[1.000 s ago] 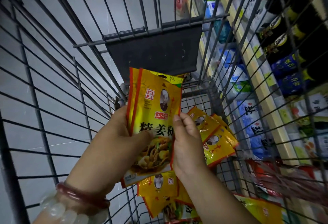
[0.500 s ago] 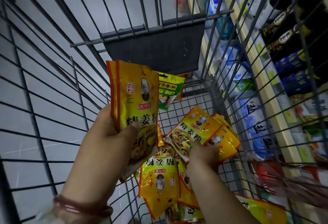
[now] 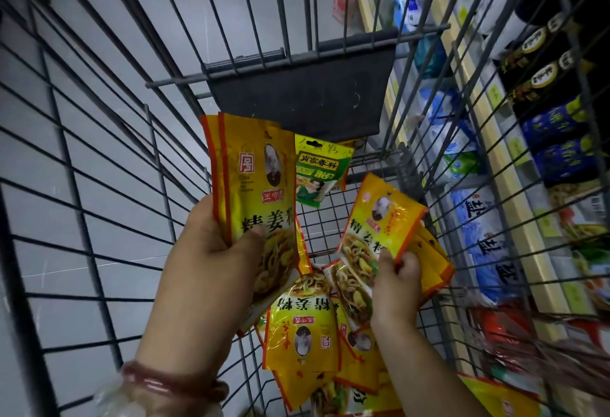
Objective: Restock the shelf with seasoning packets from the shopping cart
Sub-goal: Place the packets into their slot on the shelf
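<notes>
Inside a wire shopping cart (image 3: 99, 185) standing on pale floor tiles, a person sorts seasoning packets beside a store shelf. At left, the left hand (image 3: 211, 261), its wrist ringed by a reddish bead bracelet (image 3: 171, 383), holds a small stack of yellow packets (image 3: 257, 192) upright, thumb pressed across the front and fingers curled behind (at least two packets, judging by the doubled red edges). Behind the stack, a green-labelled packet (image 3: 317, 172) leans near the dark panel (image 3: 303, 96) at the cart's far end. Toward the centre, more loose yellow packets (image 3: 303, 327) lie overlapping on the cart floor, one of them upside down to the camera. To their right, the right hand (image 3: 396, 288) pinches the lower edge of a single yellow packet (image 3: 379, 221), tilted and lifted just above the pile, with further packets fanned out behind its knuckles. Beyond the cart's right-hand wire wall runs the shelf (image 3: 495, 165), stocked with blue-and-white bags and dark bottles with yellow labels, its price tags too blurred to read.
</notes>
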